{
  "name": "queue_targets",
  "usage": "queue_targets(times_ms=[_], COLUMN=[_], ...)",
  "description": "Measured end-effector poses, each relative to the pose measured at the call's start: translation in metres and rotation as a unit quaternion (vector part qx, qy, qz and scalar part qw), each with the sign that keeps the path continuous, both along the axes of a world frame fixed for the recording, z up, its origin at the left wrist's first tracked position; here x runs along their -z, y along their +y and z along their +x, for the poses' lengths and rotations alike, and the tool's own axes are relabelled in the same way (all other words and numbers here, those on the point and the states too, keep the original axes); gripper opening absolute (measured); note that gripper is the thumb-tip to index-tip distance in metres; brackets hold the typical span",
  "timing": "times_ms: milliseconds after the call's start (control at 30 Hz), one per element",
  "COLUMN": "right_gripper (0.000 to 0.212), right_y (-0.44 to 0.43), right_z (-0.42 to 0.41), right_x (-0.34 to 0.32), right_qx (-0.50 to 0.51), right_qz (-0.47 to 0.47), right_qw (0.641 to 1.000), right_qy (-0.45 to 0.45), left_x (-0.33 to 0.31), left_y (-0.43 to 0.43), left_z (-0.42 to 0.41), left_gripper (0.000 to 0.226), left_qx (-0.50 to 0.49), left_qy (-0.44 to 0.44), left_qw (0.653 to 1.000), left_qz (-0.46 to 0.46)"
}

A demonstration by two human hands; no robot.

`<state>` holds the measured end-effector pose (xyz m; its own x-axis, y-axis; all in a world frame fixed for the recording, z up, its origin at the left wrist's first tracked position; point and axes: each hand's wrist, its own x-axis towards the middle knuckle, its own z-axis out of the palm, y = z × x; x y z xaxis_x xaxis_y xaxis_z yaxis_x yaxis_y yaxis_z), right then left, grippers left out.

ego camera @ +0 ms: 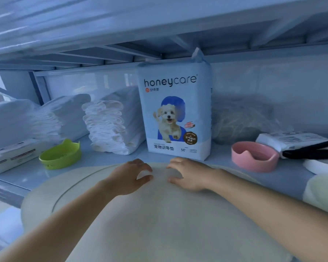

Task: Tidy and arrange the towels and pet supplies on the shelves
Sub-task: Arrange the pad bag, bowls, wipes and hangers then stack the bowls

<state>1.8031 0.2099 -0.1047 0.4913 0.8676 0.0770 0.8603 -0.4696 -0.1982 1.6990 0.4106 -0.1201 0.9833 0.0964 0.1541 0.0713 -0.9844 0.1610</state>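
Head view: a metal shelf (106, 168) spans the frame, and its front half is covered by a big, round, cream cushion (159, 220) with a curved seam, lying partly over the shelf's front edge. Behind it, at the back middle, a pale blue pack of pet training pads (175, 110) stands upright, printed "honeycare" with a puppy. Left of the pack, two stacks of folded white towels (110, 121) lean against each other. Right of the pack sits a clear bag of something pale and stringy (242, 120). A flat white packet (11, 156) lies at far left, another (286, 140) at far right under a black strap (311, 150). A green bowl (61, 155) sits near the left packet, a pink bowl (256, 156) near the right one. The left hand (127, 176) and right hand (189, 174) rest side by side on the cushion's far edge, fingers curled and pressing on the fabric, not closed around it.
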Motion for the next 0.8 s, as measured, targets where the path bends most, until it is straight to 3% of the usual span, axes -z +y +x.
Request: queue_targets(times_ms=[267,500,800], right_gripper=[0.056,0.028,0.037], right_y=[0.068,0.091,0.098], right_z=[-0.006,-0.003,0.0], right_x=[0.01,0.012,0.017], right_qx=[0.044,0.092,0.133], right_qz=[-0.005,0.059,0.063], right_qw=[0.999,0.994,0.989], right_qy=[0.022,-0.002,-0.026], left_x=[0.005,0.01,0.013], left_y=[0.077,0.104,0.117], left_z=[-0.007,0.005,0.013], left_gripper=[0.028,0.031,0.033], left_qx=[0.011,-0.009,-0.014], left_qy=[-0.031,-0.04,-0.016], left_qw=[0.999,0.999,0.999], left_qz=[-0.012,0.019,0.04])
